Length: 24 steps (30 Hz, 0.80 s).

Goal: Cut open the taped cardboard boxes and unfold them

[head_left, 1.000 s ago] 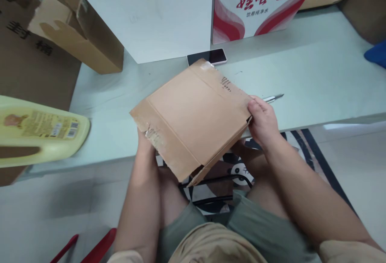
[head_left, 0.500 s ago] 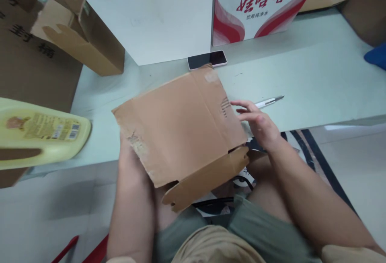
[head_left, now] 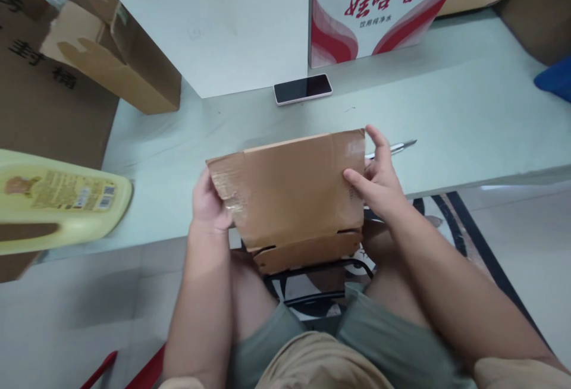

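Note:
Between my hands, above my lap at the table's front edge, is a brown cardboard piece (head_left: 298, 190) with creases and a folded flap along its lower side. My left hand (head_left: 209, 201) grips its left edge, the fingers partly hidden behind it. At the right edge, my right hand (head_left: 379, 175) pinches the board, thumb on the front face and fingers at the side and behind. Torn, shiny tape marks show near the left edge. Just beyond my right hand lies a utility knife (head_left: 404, 146) on the table, its handle partly covered by the hand.
A phone (head_left: 303, 88) lies on the pale green table (head_left: 464, 109). Behind it stand a white panel (head_left: 232, 38) and a white-and-red water carton (head_left: 379, 14). To the left are a yellow jug (head_left: 66, 198) and an upright cardboard box (head_left: 129, 68).
The cardboard has tilted more upright and turned nearly level. My right hand has closed onto its right edge from beside it, and my left hand now shows at the left edge.

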Each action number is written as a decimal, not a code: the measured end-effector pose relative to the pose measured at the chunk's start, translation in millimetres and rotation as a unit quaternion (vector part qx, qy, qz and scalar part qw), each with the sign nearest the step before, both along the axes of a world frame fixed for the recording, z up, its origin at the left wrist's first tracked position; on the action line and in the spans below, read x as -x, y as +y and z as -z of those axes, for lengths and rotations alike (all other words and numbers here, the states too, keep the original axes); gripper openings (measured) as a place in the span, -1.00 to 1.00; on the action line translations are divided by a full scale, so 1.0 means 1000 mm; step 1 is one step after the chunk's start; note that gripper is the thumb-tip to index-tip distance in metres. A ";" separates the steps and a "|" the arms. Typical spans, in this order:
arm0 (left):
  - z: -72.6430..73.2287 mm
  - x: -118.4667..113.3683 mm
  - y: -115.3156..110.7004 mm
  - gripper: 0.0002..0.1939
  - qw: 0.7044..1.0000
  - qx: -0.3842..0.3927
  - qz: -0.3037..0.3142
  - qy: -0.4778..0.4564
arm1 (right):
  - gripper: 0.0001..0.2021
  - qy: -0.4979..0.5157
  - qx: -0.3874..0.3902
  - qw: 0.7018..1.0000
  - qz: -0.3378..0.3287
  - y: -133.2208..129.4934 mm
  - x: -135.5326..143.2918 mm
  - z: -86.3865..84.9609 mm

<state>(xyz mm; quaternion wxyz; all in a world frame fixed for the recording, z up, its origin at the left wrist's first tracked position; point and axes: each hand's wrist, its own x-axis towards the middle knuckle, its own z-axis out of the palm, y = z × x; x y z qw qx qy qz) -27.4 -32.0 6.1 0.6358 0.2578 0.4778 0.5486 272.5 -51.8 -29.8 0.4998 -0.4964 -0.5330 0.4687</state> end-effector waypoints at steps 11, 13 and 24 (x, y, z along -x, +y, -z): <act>0.012 0.006 0.008 -0.52 0.993 -0.077 -0.084 0.032 | -0.76 0.072 -0.023 0.964 0.256 0.013 -0.017 0.004; 0.012 0.015 0.015 -0.70 0.988 -0.094 -0.125 -0.008 | -0.74 0.086 -0.003 0.957 0.275 0.016 -0.021 0.003; 0.006 0.011 0.029 -0.87 0.988 -0.048 -0.104 -0.101 | -0.45 0.164 0.161 0.972 0.055 -0.007 0.023 -0.011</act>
